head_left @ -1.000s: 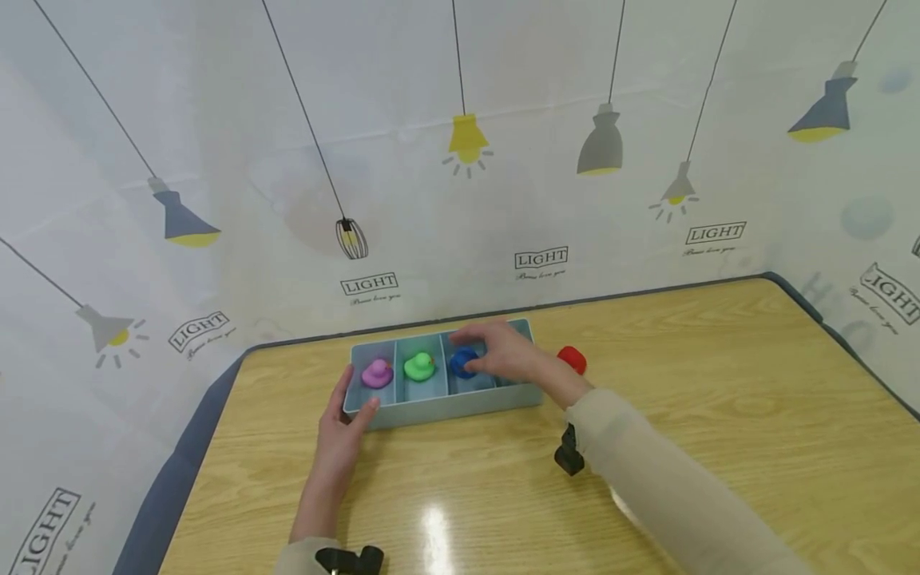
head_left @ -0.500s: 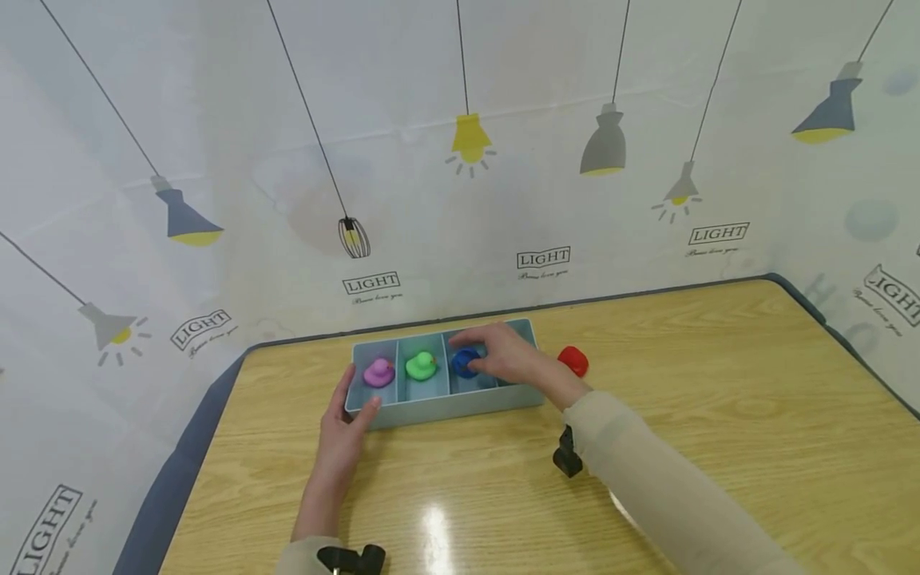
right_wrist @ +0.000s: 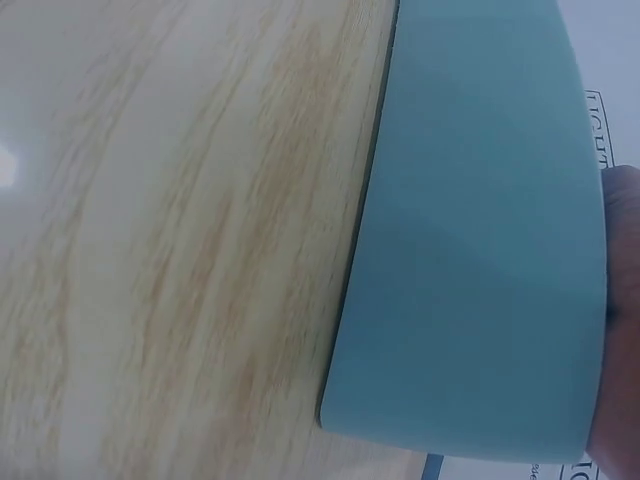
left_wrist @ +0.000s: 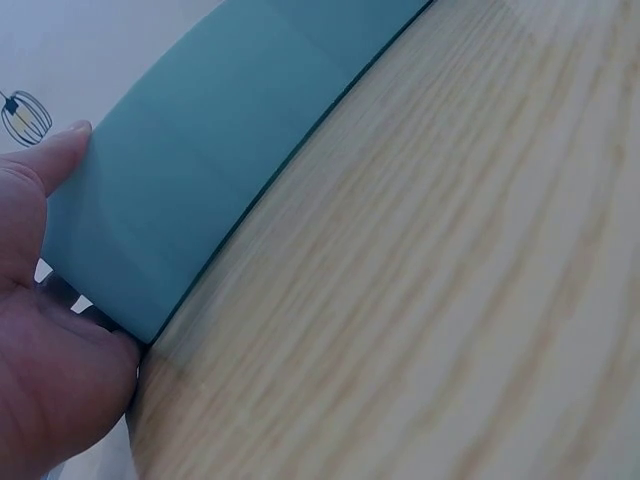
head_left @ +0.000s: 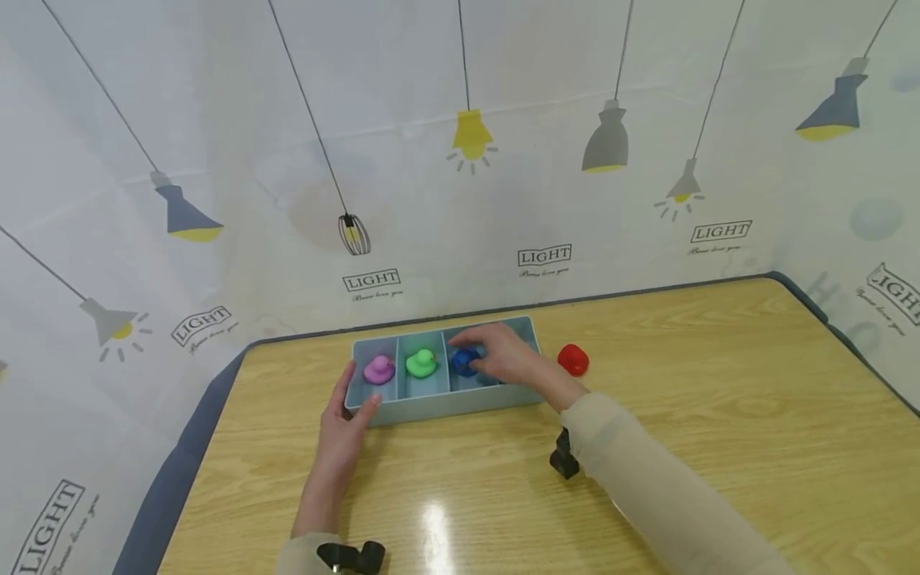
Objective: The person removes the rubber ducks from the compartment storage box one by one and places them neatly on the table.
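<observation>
Head view first: the left hand (head_left: 343, 431) has the near left corner of the divided box (head_left: 446, 407), thumb at the front wall, fingers round the end. Over in the third compartment from the left, the right hand (head_left: 512, 355) has thumb and fingers closed about the blue toy (head_left: 460, 363); it looks like a pinch, though the hand hides much of it. The green duck (head_left: 421, 364) and purple duck (head_left: 378, 370) sit in their own compartments to its left, and the red toy (head_left: 573, 360) is out on the table (head_left: 704, 367), right of the box. What could go wrong? A loose pinch might let the blue toy roll onto its side, a sleeve swung right could brush the red one, and a tug from the left hand could slide the box.

Left wrist view now: thumb tip at the rim, palm close against the corner; the remaining fingers I can't make out.

Right wrist view: mostly front wall, a bit of hand beyond the rim, fingertips and blue toy hidden.

Against half a second ago, hardly a thing has changed: same holds, same places, the whole head picture shifted very slightly.
</observation>
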Motion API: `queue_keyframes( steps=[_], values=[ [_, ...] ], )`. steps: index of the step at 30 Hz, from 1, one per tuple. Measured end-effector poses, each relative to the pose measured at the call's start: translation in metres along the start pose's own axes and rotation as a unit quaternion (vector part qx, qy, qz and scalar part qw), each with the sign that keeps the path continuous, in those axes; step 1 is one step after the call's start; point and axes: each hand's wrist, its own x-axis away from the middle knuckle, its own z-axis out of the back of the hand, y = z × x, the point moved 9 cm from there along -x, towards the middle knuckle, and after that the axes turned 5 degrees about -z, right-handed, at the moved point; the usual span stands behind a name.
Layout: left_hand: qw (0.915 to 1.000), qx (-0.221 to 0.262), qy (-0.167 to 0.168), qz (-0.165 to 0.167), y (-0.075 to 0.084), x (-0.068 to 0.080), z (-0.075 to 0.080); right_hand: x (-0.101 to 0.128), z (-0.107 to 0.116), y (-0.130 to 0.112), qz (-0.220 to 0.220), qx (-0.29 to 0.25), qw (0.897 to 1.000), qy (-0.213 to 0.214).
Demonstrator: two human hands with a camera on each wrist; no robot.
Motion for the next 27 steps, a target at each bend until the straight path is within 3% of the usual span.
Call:
queue_keyframes(
  steps=[11, 21, 27],
  values=[
    [1.0, 0.001, -0.005, -0.008, -0.0003, 0.0001, -0.0018, -0.0014, -0.0035, -0.0033, 0.01, 0.07, 0.997, -0.008],
    [1.0, -0.001, -0.002, 0.004, 0.0014, 0.0003, -0.0008, -0.0044, -0.0041, -0.0062, 0.024, 0.101, 0.995, -0.013],
    [1.0, 0.001, -0.004, 0.003, 0.0003, 0.0005, -0.0003, -0.0021, -0.0083, -0.0058, 0.011, 0.11, 0.993, -0.028]
  ],
)
